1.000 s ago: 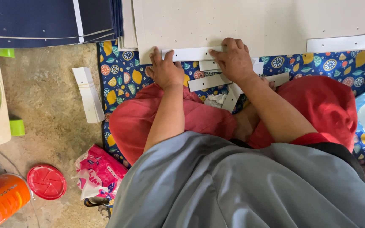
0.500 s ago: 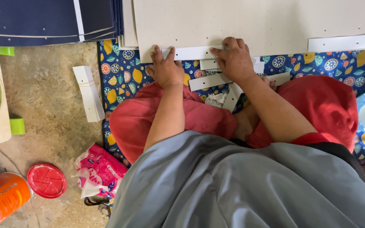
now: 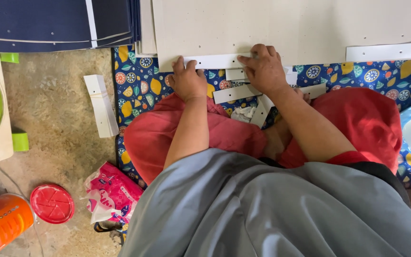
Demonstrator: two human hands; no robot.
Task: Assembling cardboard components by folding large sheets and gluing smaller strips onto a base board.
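- White strip (image 3: 217,61): lies along the grey board's (image 3: 286,24) near edge, long axis left to right.
- Left hand (image 3: 188,82): fingers press its left end flat.
- Right hand (image 3: 264,70): fingers pinch its right end.

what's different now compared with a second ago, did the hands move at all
Barely. The right hand slid slightly left along the white strip at the edge of the beige board; the left hand stays pressed on the strip's left end. Loose strips, the red lid and the orange bottle lie unchanged.
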